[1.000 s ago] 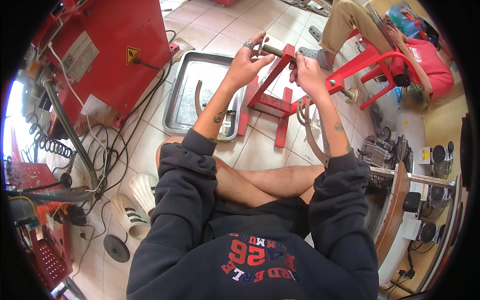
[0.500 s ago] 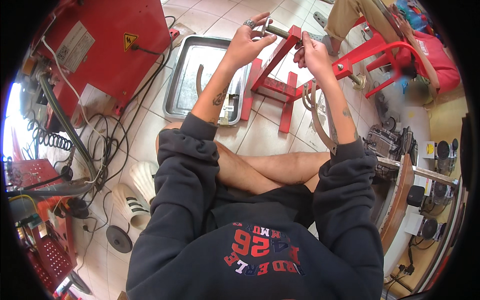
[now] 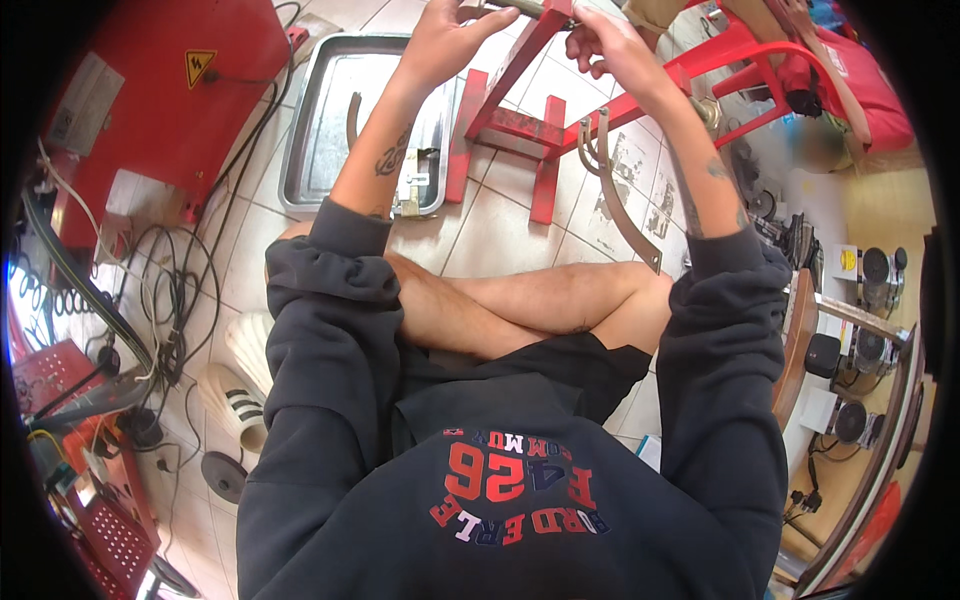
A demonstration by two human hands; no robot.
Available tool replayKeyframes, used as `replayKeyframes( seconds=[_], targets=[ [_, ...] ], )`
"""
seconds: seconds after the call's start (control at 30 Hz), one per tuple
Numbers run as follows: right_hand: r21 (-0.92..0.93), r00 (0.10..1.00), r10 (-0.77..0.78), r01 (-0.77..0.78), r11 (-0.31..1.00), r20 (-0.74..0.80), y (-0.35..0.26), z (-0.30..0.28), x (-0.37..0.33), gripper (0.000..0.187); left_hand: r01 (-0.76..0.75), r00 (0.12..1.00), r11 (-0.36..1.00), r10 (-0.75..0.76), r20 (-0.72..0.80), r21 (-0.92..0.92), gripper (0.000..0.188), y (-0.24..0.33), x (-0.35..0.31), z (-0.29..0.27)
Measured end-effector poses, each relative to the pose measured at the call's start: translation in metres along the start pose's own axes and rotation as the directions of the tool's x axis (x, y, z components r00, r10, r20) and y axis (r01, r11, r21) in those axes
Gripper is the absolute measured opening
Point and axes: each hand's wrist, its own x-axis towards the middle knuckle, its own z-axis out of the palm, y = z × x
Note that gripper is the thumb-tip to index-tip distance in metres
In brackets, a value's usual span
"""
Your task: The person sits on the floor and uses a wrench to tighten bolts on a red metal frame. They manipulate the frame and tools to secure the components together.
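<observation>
At the top edge of the view, my left hand point(image 3: 447, 40) is closed at a threaded rod point(image 3: 522, 6) that passes through the top of a red metal post point(image 3: 520, 62); its fingertips are cut off. My right hand point(image 3: 620, 52) is on the post's other side, fingers curled and thumb by the post's top; what they grip is hidden. The post rises from a red metal stand point(image 3: 510, 132) with cross bars. From the stand's right arm hangs a curved metal strap point(image 3: 622, 205), its lower end free near my knee.
Left of the stand lies a shallow metal tray point(image 3: 290, 150) holding a curved strip point(image 3: 354, 118) and a bracket point(image 3: 412, 185). A red machine point(image 3: 150, 110), tangled cables point(image 3: 175, 290) and pale sandals point(image 3: 232, 405) are at left. Another person in red point(image 3: 865, 95) is at upper right.
The view has shifted, so the stand and both hands appear higher and partly cut off by the top edge. My hands remain on either side of the post's top.
</observation>
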Motion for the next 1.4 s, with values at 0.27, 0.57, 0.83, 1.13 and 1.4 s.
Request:
replayKeyframes(
  seconds=[0.27,0.57,0.83,1.13,1.4],
  targets=[
    [0.129,0.999,-0.045,0.045,0.991,0.003,-0.014,0.015,-0.01,0.04,-0.044,0.998,0.999,0.045,0.035,-0.007,0.065,-0.011,0.006,0.0],
    [0.466,0.995,0.052,-0.087,0.881,0.086,-0.008,0.023,-0.014,0.038,-0.035,0.999,0.997,0.033,0.038,0.065,0.069,0.006,-0.001,0.007],
    [0.167,0.958,-0.177,0.217,0.962,-0.225,-0.016,0.044,-0.025,0.037,-0.021,0.999,0.998,0.019,0.031,0.051,0.07,0.007,-0.001,0.004],
    [0.212,0.959,-0.091,0.151,0.965,-0.269,-0.016,0.044,-0.021,0.04,0.006,1.0,1.0,-0.006,0.014,-0.002,0.063,0.008,0.0,0.003],
    [0.798,0.886,-0.032,-0.4,0.45,0.462,0.001,0.011,-0.009,0.043,0.049,0.998,0.999,-0.049,0.027,0.001,0.06,0.009,-0.001,0.003]
  ],
)
